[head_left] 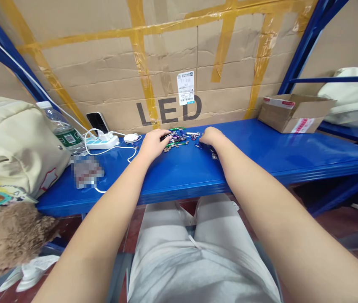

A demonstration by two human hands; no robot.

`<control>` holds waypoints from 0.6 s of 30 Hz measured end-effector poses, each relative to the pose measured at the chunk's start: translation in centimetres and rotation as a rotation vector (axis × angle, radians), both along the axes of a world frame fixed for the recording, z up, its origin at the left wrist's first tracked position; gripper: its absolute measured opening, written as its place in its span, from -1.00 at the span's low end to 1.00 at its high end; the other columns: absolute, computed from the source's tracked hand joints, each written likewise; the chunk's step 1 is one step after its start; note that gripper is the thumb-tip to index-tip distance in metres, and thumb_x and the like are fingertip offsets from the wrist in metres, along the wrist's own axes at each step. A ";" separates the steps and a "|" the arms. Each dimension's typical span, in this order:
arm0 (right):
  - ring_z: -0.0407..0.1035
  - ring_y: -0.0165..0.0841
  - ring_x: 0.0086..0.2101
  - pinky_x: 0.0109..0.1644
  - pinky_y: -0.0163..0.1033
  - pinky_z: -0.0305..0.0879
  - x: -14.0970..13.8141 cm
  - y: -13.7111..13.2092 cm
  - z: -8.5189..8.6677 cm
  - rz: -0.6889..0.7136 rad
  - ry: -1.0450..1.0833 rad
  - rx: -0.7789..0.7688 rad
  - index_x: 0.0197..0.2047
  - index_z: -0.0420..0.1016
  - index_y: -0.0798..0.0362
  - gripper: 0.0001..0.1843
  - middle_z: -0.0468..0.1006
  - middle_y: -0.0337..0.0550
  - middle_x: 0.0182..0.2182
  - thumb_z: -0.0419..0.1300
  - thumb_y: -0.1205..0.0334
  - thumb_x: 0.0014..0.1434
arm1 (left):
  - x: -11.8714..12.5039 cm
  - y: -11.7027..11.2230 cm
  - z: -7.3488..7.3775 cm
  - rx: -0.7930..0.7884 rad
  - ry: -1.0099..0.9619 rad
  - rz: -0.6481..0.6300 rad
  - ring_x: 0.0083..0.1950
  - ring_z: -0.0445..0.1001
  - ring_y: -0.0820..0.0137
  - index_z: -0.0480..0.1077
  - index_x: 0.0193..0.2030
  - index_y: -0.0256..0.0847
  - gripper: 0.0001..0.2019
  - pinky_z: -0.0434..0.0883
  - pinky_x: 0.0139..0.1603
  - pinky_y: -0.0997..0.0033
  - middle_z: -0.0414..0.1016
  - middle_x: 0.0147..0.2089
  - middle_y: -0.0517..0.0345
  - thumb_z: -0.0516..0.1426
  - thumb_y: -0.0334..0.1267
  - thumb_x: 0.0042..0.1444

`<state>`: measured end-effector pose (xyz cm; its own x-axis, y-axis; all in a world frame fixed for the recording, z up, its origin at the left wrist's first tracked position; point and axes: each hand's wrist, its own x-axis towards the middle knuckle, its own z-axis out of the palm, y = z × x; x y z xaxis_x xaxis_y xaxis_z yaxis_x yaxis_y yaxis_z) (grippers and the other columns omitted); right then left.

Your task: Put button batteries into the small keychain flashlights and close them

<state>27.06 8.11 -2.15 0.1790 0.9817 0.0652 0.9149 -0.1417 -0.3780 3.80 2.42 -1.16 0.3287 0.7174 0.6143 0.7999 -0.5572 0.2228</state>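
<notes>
A heap of small, slim, shiny metal pieces in green, blue, purple and black, some with silver rings, lies toward the back of the blue table. My left hand is at the left side of this heap, its fingers closed around a slim black piece. On the other side, my right hand reaches down with bent fingers; their tips are mostly hidden. Close by it are a small blue piece and a silver bit under the wrist. Whether the right hand grips one of them is too small to tell.
A large taped carton stands behind the blue table. To the left are a power strip with white cables, a water bottle, a dark phone-like object and a cream bag. An open small box sits right.
</notes>
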 end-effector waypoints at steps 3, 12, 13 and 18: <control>0.43 0.01 -0.05 -0.05 -0.03 0.34 -0.2 -0.2 0.1 -0.020 -0.009 0.004 -0.09 0.53 0.18 -0.58 0.57 0.28 -0.18 0.35 0.10 0.02 | 0.1 -0.1 0.0 0.000 -0.003 -0.005 0.00 0.53 0.23 0.54 -0.07 -0.16 -0.76 0.40 0.08 0.24 0.61 -0.04 0.06 0.12 -0.21 0.19; 0.43 -0.02 -0.08 -0.06 -0.08 0.32 -0.3 -0.4 0.1 0.040 -0.036 0.003 -0.18 0.54 0.15 -0.67 0.57 0.21 -0.20 0.36 0.15 0.01 | 0.1 -0.2 0.0 -0.020 0.019 -0.028 0.00 0.52 0.22 0.54 -0.09 -0.18 -0.78 0.39 0.08 0.24 0.60 -0.04 0.05 0.13 -0.21 0.19; 0.45 -0.06 -0.12 -0.08 -0.12 0.31 -0.3 -0.5 0.2 0.084 -0.027 0.029 -0.24 0.55 0.14 -0.73 0.58 0.18 -0.26 0.35 0.14 0.02 | 0.2 -0.2 0.0 -0.034 0.014 -0.034 0.00 0.51 0.23 0.53 -0.10 -0.19 -0.78 0.39 0.08 0.25 0.60 -0.04 0.04 0.12 -0.22 0.20; 0.42 -0.24 -0.30 -0.20 -0.22 0.24 -2.0 -1.8 0.9 0.478 0.054 0.286 -0.40 0.49 0.11 -0.78 0.58 0.00 -0.37 0.15 0.18 0.21 | 0.8 -0.2 -0.4 -0.172 -0.142 -0.021 -0.06 0.47 0.29 0.40 -0.12 -0.24 -0.82 0.37 0.01 0.28 0.54 -0.07 0.01 0.03 -0.26 0.24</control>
